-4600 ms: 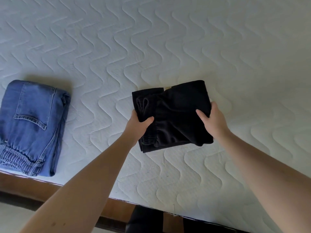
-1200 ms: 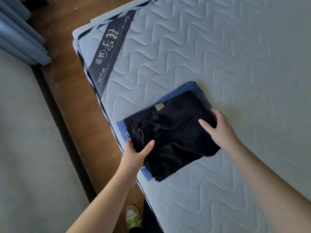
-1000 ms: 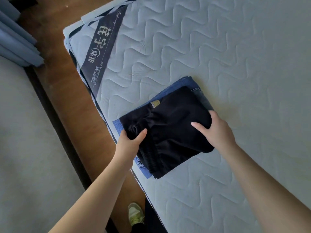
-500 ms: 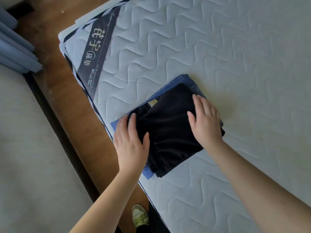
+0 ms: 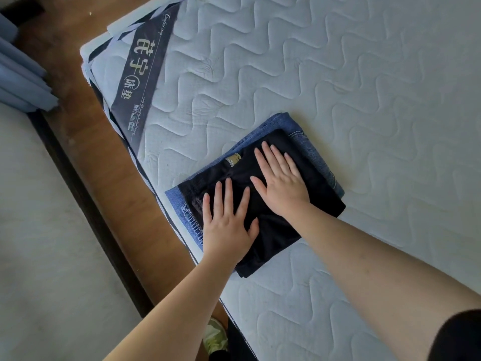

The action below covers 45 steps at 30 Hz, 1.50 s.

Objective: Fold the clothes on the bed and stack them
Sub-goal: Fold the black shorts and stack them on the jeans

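Observation:
A folded black garment [image 5: 320, 194] with a small tan label lies on top of folded blue jeans [image 5: 309, 142], stacked near the left edge of the white quilted mattress [image 5: 338, 74]. My left hand [image 5: 226, 222] lies flat on the black garment's near-left part, fingers straight and spread. My right hand [image 5: 281, 181] presses flat on its middle, fingers straight. Only the jeans' far edge, right edge and a frayed left hem show from under the black piece.
The mattress corner with a dark printed label band [image 5: 138, 82] is at the upper left. A wooden bed frame [image 5: 99, 157] and pale floor [image 5: 39, 230] run along the left. Blue curtain folds [image 5: 18, 79] hang at far left. A shoe [image 5: 216, 337] shows below.
Both hands let go of the black garment's edges after laying it on the jeans, then slid inward; they now rest flat on its top.

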Tool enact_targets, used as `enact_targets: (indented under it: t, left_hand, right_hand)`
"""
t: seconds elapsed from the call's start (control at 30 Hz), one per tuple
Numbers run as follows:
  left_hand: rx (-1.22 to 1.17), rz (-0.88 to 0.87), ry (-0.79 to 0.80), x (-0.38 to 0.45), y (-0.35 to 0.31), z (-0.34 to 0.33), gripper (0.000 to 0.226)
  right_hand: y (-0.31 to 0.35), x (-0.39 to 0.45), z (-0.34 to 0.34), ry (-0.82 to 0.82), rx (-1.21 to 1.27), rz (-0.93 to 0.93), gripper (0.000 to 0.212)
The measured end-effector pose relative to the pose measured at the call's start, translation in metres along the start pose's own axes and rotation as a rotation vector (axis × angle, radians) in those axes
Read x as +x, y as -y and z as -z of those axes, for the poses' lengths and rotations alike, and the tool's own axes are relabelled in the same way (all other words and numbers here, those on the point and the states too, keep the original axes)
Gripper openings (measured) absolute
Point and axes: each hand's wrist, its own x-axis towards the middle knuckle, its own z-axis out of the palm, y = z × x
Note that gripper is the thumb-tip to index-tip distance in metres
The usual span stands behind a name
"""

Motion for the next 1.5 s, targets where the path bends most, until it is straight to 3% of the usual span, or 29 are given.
enact_targets:
  t: [0.27,0.43,0.57,0.77,0.93,1.07,1.3,1.5]
  left_hand:
    - [0.059,-0.023,0.074,0.014,0.002,-0.006,0.075]
    - [0.095,-0.034,0.256,0.010,0.000,0.003,0.075]
    - [0.079,-0.155,0.381,0.022,0.032,0.046,0.066]
    - [-0.042,-0.065,0.076,-0.037,0.070,0.167,0.052]
    - [-0.018,-0.116,0.046,-0.122,0.103,0.254,0.061]
    - [-0.148,0.009,0.059,-0.213,0.117,0.311,0.065]
    - [0.009,0.140,-0.015,-0.310,0.141,0.353,0.067]
    - [0.041,0.231,-0.139,-0.322,0.150,0.366,0.067]
  right_hand:
    - [-0.047,-0.020,0.010,-0.006,-0.049,-0.049,0.064]
    - [-0.020,-0.035,0.026,0.118,0.048,-0.111,0.065]
    - [-0.015,-0.075,0.079,0.034,0.103,-0.084,0.070]
    - [0.008,-0.150,0.181,-0.087,0.132,0.015,0.052]
    - [0.067,-0.186,0.252,-0.075,0.137,-0.018,0.050]
    - [0.117,-0.221,0.299,-0.057,0.192,0.078,0.052]
    - [0.170,-0.235,0.345,-0.162,0.172,0.267,0.057]
    - [0.201,-0.212,0.365,-0.124,0.086,0.419,0.058]
